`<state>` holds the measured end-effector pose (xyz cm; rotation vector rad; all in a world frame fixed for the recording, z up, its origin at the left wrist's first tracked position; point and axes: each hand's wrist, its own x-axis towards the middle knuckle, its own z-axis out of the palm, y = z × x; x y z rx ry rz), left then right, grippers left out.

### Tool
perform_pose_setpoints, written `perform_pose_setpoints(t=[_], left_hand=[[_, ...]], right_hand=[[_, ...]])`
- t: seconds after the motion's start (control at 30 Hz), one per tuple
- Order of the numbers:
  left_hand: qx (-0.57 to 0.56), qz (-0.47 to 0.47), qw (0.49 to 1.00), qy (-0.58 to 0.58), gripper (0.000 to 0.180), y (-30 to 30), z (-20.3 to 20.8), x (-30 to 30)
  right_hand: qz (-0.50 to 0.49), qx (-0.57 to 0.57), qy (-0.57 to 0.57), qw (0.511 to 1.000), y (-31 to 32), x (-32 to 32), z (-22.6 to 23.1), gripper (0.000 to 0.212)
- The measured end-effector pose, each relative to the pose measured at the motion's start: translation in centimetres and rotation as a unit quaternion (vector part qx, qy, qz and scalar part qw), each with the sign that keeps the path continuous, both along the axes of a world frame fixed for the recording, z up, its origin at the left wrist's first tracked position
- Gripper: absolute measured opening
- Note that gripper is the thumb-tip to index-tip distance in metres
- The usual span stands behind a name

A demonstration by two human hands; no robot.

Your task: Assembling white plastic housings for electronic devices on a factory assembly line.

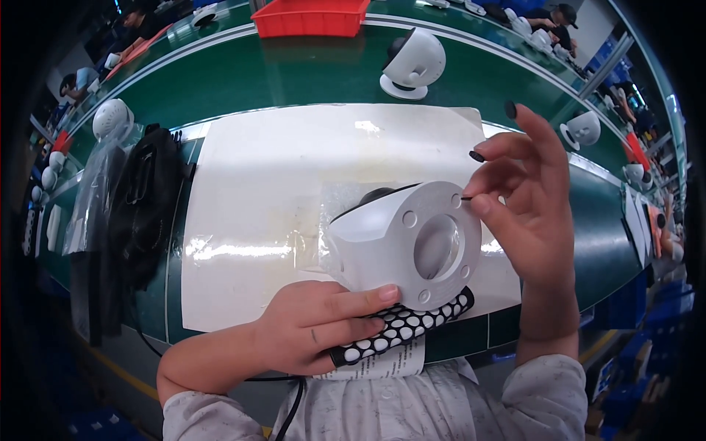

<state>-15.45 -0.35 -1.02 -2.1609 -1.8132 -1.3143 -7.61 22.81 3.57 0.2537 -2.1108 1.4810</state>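
Green conveyor bench (294, 81) with white work mat (294, 169), red bin (310, 16) at far edge. Left hand (323, 323) closed under white camera housing (401, 242), thumb on its round base rim, black-and-white dotted strip (412, 327) beneath. Right hand (526, 198) pinching tiny dark piece (465, 198) at upper rim, other fingers spread. Second white camera (413, 65) standing beyond.

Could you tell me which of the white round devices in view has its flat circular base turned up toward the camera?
The white device held in the left hand, with the right hand at its rim. The one on the green belt stands on its base.
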Motion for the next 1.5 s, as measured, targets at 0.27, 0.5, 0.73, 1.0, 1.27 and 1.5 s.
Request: perform_pose_setpoints(t=[0.27,0.5,0.73,1.0,1.27,1.5], left_hand=[[-0.001,-0.007,1.0,-0.014,0.026,-0.5,-0.9,-0.2],[0.032,0.01,0.999,-0.006,0.025,0.2,-1.6,-0.3],[-0.023,0.009,1.0,0.001,0.027,-1.4,-2.0,-0.6],[0.012,0.032,0.999,-0.016,0.026,-1.7,-3.6,-0.9],[0.052,0.091,0.994,0.015,0.04,-1.2,-4.7,-0.6],[0.043,0.084,0.989,0.113,0.039,-0.6,-2.8,0.1]], right_hand=[[0.038,-0.003,-0.002,0.999,-0.5,-0.6,-1.1,0.064],[-0.055,0.196,0.114,0.973,-0.5,-0.2,-1.1,0.044],[-0.056,0.237,0.172,0.955,-0.6,-0.6,-1.9,0.062],[-0.039,0.272,0.144,0.951,-1.2,0.0,-1.9,0.065],[-0.058,0.419,0.136,0.896,-3.4,1.0,-2.1,0.062],[-0.103,0.23,0.15,0.956,-1.4,0.5,-1.8,0.05]])
